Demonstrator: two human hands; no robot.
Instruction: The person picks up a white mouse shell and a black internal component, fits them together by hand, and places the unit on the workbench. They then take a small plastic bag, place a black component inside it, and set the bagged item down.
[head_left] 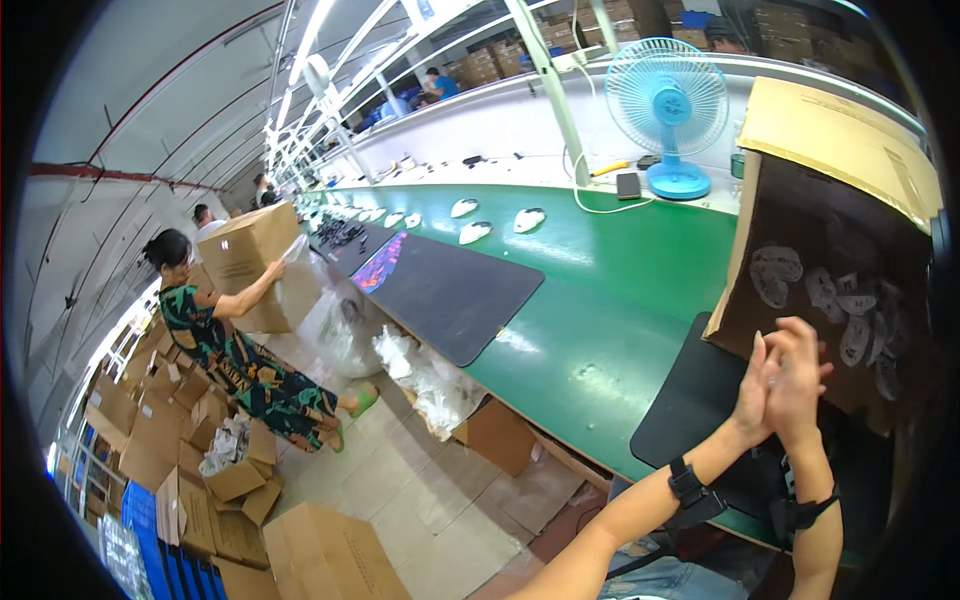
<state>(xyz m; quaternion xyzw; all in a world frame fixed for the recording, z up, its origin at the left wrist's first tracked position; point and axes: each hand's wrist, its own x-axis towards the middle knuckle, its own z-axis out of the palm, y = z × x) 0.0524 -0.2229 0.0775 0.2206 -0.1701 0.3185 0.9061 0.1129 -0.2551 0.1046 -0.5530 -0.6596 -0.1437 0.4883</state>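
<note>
Cardboard box [835, 250], open, flat-sided, by L hand [752, 385] & R hand [797, 380]; fingers straight, palms together, gripping nothing.

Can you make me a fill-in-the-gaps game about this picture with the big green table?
1. The left hand and right hand are pressed ____ in front of the open cardboard box.
2. The fan on the green table is coloured ____.
3. Both wrists wear ____ straps.
4. The person in the patterned dress holds a cardboard ____.

Missing words: together; blue; black; box
</note>
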